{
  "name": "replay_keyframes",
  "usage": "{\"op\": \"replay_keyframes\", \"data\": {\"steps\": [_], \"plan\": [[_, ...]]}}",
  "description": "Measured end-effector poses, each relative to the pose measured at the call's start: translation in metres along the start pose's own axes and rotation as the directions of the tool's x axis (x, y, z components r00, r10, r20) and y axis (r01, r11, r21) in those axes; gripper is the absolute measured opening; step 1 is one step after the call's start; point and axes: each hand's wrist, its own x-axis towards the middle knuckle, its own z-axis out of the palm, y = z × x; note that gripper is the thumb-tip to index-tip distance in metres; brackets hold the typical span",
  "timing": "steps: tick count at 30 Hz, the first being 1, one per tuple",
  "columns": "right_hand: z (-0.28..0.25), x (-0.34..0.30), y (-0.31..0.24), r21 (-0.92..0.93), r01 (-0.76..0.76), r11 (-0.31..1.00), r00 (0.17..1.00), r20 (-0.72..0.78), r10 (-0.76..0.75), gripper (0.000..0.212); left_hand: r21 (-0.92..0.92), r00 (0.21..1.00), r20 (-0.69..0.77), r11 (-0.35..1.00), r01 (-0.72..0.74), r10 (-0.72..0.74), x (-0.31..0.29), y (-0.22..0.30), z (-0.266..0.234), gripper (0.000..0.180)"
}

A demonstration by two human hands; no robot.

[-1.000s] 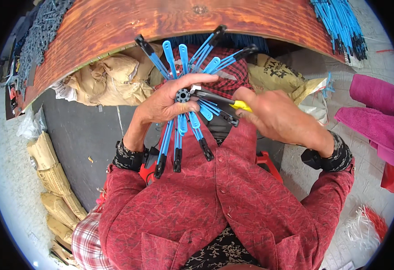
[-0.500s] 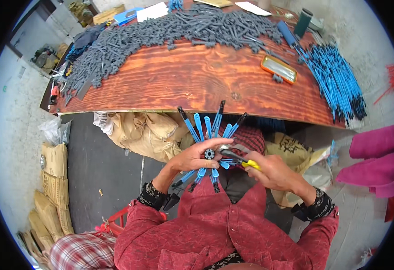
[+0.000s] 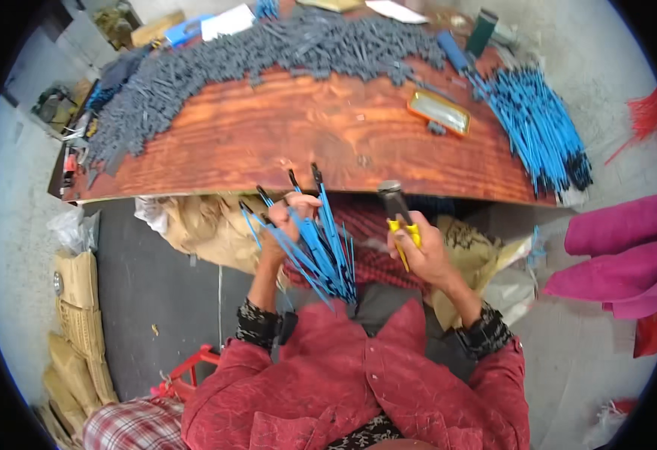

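My left hand (image 3: 279, 229) is closed round an assembly of thin blue rods with black tips (image 3: 327, 255), held above my lap. The rods now lie lengthwise, some pointing to the table and some down to my thighs. Its round black hub is hidden from this side. To the right, my right hand (image 3: 427, 256) grips pliers (image 3: 396, 202) by their yellow handles. Their dark head points up toward the table edge, apart from the rods.
Across the back of the wooden table (image 3: 268, 142) lies a long heap of small grey parts (image 3: 216, 56). A pile of blue rods (image 3: 538, 124) and an orange-rimmed tray (image 3: 439, 112) lie at right. Sacks (image 3: 208, 229) stand under the table, a red stool (image 3: 189, 371) at lower left.
The pliers have come away from the hub, up and to the right. My left hand has moved left and tilted the blue assembly from hub-up to sideways. The view has shifted slightly.
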Motion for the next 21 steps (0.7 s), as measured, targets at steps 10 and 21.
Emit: {"op": "replay_keyframes", "data": {"steps": [10, 21], "plan": [[0.069, -0.020, 0.140, 0.150, -0.252, 0.956, 0.967, 0.084, 0.242, 0.014, 0.212, 0.967, 0.161, 0.963, 0.164, -0.200, -0.017, 0.020, -0.003, 0.048], [0.090, -0.052, 0.161, 0.071, -0.251, 0.965, 0.964, 0.109, 0.243, 0.015, -0.168, 0.520, 0.766, 0.664, 0.729, -0.377, -0.048, 0.055, -0.048, 0.078]]}}
